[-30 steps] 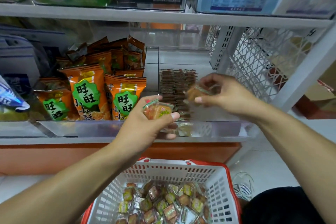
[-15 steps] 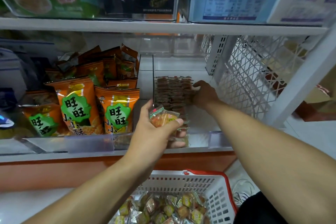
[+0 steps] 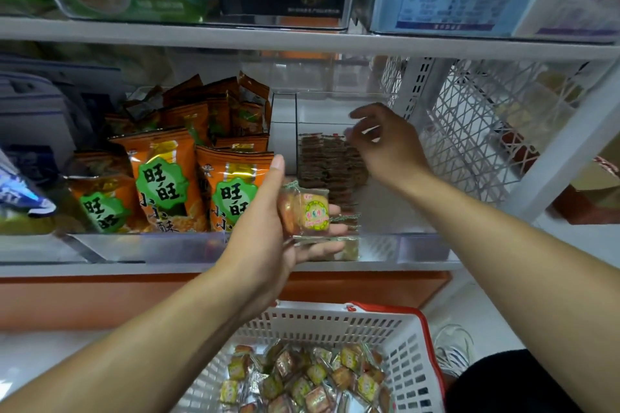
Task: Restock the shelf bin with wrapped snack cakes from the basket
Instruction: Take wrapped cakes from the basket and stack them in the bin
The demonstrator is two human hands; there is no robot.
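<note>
Snack cakes (image 3: 310, 375) sit mostly loose in the white basket (image 3: 407, 359) with the red rim, low in front of the shelf (image 3: 302, 42). A row of them already stands packed in the clear shelf bin (image 3: 379, 243), left side; right half of the bin floor shows bare.

Largest to smallest:
- Shelf: two tiers in view, boxed goods above, bin tier below. White lattice side panel (image 3: 476, 131) at right.
- Orange snack bags (image 3: 164, 184) fill the compartment left of the bin, behind a clear divider (image 3: 283, 131).
- Basket: plenty of cakes left, so restock looks well short of done.
- Left hand (image 3: 268, 231): fingers curled under a small stack of wrapped cakes (image 3: 310, 213), thumb straight up and off them. Held just in front of the bin's front lip.
- Right hand (image 3: 385, 144): inside the bin, above the far end of the packed row (image 3: 330, 164), fingers spread and loose, holding nothing I can see. Can't tell if fingertips touch the row.

Step, my read: placing cakes one at a time, left hand acting as feeder, right hand doing the placing. Right hand is empty, between placements.

Next move calls for: right hand to come to the left-hand stack, pinch one cake, then set it on edge to match the row.

In the way: bin front lip and the low upper shelf limit reach angle. Slippery wrappers, so the left-hand stack could slide. Divider keeps the bags out.
</note>
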